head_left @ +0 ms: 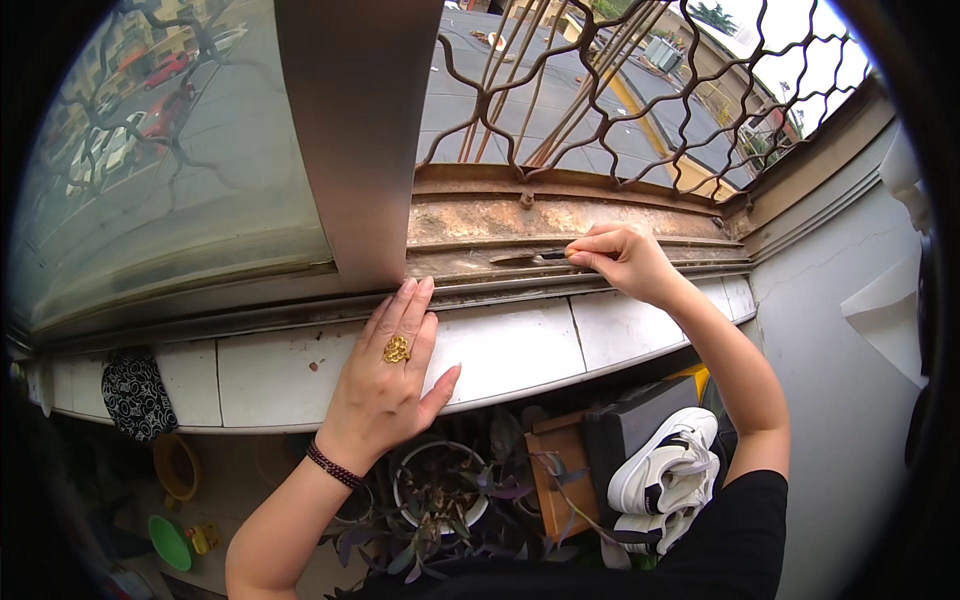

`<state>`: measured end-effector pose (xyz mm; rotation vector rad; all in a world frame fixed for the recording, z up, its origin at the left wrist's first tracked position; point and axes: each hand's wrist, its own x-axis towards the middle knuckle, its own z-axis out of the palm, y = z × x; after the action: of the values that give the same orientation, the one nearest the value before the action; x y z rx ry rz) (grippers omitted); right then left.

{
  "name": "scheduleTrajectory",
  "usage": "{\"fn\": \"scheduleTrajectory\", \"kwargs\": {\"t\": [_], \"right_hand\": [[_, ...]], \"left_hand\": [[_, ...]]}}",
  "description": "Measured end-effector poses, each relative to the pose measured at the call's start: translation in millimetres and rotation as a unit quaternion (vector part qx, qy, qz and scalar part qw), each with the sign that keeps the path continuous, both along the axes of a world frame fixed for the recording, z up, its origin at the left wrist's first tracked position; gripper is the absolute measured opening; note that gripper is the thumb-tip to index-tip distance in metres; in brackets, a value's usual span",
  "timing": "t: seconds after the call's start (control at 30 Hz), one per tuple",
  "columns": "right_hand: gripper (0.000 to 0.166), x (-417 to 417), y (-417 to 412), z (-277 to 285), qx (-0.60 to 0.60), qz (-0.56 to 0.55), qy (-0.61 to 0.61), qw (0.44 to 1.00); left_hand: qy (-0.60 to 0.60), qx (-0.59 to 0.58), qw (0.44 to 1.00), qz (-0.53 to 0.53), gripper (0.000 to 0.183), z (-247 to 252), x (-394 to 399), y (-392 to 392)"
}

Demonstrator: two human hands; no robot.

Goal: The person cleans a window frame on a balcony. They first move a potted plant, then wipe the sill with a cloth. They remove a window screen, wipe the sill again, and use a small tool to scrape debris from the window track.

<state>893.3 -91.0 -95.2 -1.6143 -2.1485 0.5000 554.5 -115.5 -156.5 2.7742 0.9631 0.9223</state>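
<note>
My right hand pinches the dark handle of a slim tool, whose pointed, blade-like end lies along the dirty window track. What kind of tool it is I cannot tell for sure. Flat on the white tiled sill rests my left hand, palm down, with its fingertips at the metal rail near the foot of the sliding window frame. It wears a gold flower-shaped ring and a dark beaded bracelet. Small crumbs of debris lie on the tiles left of it.
A rusty wavy window grille stands beyond the track. Black patterned cloth hangs over the sill at left. Below are a potted plant, a wooden box, white sneakers and a green bowl. A wall bounds the right side.
</note>
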Motion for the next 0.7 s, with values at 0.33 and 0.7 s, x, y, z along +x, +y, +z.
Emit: {"fn": "scheduleTrajectory", "kwargs": {"t": [0.33,0.7], "right_hand": [[0.012,-14.3,3.1,-2.6,0.056,0.026,-0.015,0.998],[0.01,-31.2,5.7,-5.2,0.097,0.044,-0.071,0.992]], "left_hand": [[0.001,-0.005,1.0,0.002,0.048,1.8,1.0,0.6],[-0.009,-0.02,1.0,0.0,0.046,0.3,3.6,-0.7]]}}
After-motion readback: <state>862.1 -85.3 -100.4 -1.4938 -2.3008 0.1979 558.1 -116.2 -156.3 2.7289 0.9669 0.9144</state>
